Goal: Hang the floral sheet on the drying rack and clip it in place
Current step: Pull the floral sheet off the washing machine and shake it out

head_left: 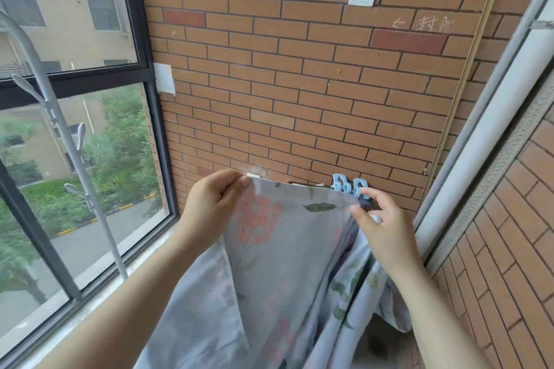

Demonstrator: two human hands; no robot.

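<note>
Hanging partly done: floral sheet (278, 237) draped before the brick wall (299, 99), top edge running left-right, length falling downward. Left hand (209, 204) pinches its upper corner; right hand (380, 225) sits at the blue clips (347, 186), grip cannot be told. Clipping judged unfinished; rack bar not visible

Matt cloth floral sheet (278, 249), glossy plastic clips (347, 186), rough brick wall (299, 84).
</note>
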